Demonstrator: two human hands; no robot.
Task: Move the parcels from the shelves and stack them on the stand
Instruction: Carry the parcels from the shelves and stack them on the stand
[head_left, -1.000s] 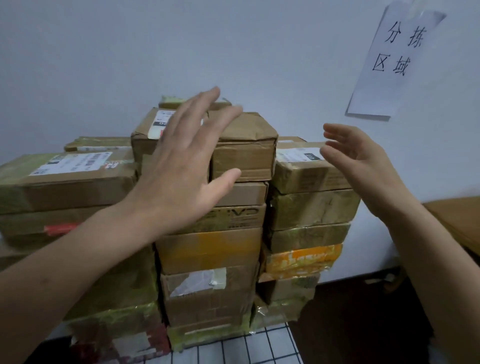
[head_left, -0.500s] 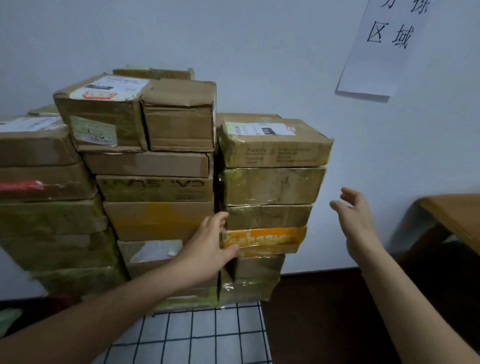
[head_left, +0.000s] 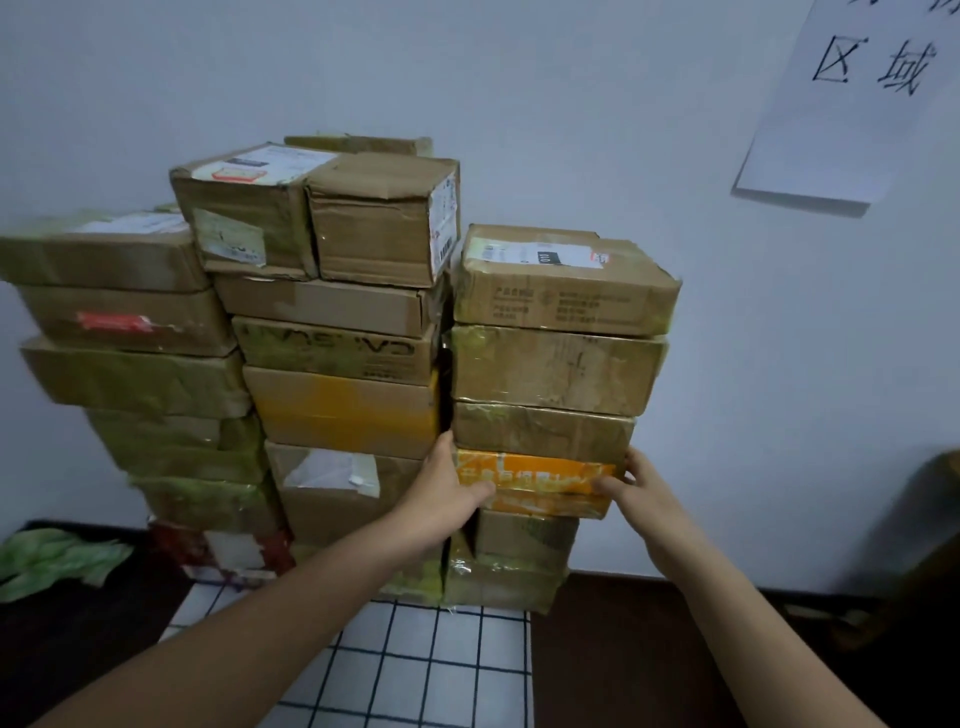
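- Head view: showed parcels (head_left: 332, 405) piled in three columns on the stand (head_left: 415, 670), bottom centre, against the wall (head_left: 519, 93).
- Clasped the orange parcel (head_left: 535, 480), right of centre, at its left end with the left hand (head_left: 441, 501), thumb across the front, fingers tucked into the gap between columns.
- Clasped its right end with the right hand (head_left: 641, 493), thumb on the front.
- Found that parcel low in the right column, three boxes atop it and two beneath.
- Judged most of the stacking done; looked like squaring up the pile, not adding to it.
- Saw no shelves, so could not tell how many remained there.
- Noted a paper sign (head_left: 852, 114) upper right, green wrapping (head_left: 52, 561) lower left.
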